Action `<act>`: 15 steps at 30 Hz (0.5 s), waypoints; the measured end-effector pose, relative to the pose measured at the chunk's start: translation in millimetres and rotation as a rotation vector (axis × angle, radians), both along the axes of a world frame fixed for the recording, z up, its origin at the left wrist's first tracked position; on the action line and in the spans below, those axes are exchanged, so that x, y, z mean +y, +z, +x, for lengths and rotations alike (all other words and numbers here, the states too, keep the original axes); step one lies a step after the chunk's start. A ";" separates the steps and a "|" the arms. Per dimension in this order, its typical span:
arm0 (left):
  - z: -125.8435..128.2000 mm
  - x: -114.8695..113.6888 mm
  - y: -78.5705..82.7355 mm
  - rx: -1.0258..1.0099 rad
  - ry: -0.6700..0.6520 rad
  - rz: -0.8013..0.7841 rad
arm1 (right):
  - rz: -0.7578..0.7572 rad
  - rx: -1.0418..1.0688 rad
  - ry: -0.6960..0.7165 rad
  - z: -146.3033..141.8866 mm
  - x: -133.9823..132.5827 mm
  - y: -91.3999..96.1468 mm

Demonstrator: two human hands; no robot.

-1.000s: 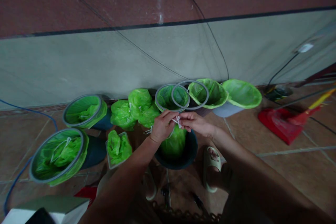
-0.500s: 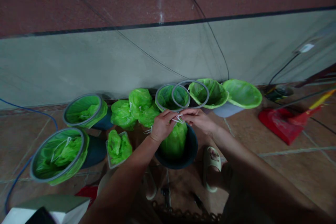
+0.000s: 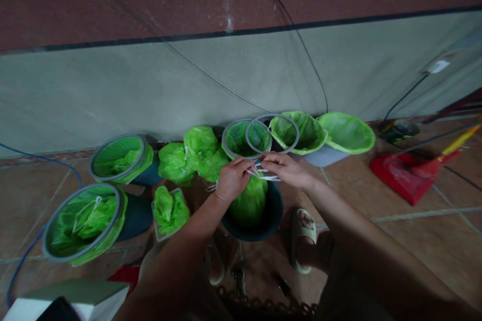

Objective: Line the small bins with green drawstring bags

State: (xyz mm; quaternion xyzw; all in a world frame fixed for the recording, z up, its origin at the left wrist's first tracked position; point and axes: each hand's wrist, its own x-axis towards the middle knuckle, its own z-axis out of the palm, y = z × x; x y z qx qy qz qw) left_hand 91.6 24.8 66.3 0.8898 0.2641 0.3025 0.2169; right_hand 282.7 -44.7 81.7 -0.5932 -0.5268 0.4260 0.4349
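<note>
My left hand (image 3: 236,176) and my right hand (image 3: 284,168) are close together, both with fingers pinched on the white drawstring (image 3: 261,174) of a green garbage bag (image 3: 249,203). Loops of the drawstring stretch between the fingertips. Below them the bag stands gathered inside a dark round trash bin (image 3: 276,215). Just beyond my hands is a grey rim ring (image 3: 294,144), resting across a lined bin (image 3: 226,148). Tied green bags (image 3: 175,163) lie left of that bin.
Two more lined bins (image 3: 122,160) stand at the left, near a small bin (image 3: 161,233) holding a green bag. Further lined bins (image 3: 341,133) line the wall on the right. A red dustpan (image 3: 399,175) lies at the right; a blue cable (image 3: 26,248) runs at the left.
The white drawstring shows longer, spread loops at my right fingers than before. Both hands stay almost in place above the bin, my right hand slightly higher.
</note>
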 end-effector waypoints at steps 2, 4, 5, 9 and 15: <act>-0.1 0.2 0.0 0.036 -0.004 -0.022 | -0.037 -0.027 0.012 3.2 0.0 -3.9; -0.2 0.2 0.3 0.091 -0.007 -0.039 | -0.075 -0.101 0.015 6.7 -0.6 -6.5; -0.5 0.3 0.8 0.127 -0.011 -0.046 | -0.098 -0.151 0.017 8.5 -1.1 -6.8; -5.8 3.6 5.1 0.315 -0.001 -0.086 | -0.248 -0.341 0.009 15.2 -4.3 1.4; -24.8 21.3 9.2 0.521 0.140 -0.334 | -0.426 -0.621 0.025 24.4 -11.0 15.8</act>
